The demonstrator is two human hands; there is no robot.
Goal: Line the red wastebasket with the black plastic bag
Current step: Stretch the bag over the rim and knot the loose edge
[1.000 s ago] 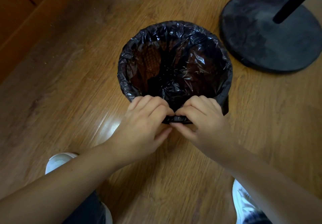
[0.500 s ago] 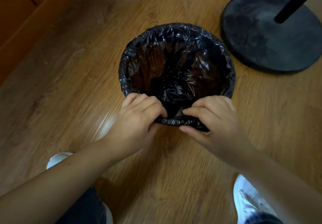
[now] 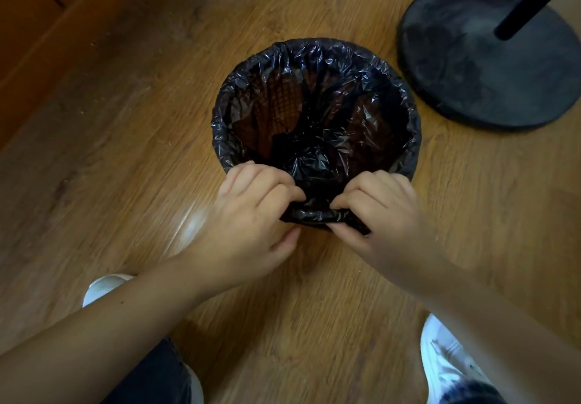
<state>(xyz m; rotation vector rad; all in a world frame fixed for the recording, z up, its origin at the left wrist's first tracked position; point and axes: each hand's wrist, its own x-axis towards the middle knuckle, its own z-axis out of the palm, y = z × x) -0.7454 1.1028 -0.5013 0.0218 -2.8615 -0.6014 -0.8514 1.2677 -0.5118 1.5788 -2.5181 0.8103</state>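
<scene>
Fingers of the left hand [image 3: 251,215] and right hand [image 3: 383,212] are pinching the near edge of the bag [image 3: 317,215] over the wastebasket [image 3: 276,111] rim on the floor [image 3: 125,152]; next, probably, tucking that slack snugly.

We see a dim, warm view. A pale glare streak lies on the wooden floor [image 3: 94,168] beside the left hand [image 3: 251,224]; small glints dot the black plastic bag [image 3: 317,165]. The floor's far left corner looks smeared, soft.
</scene>
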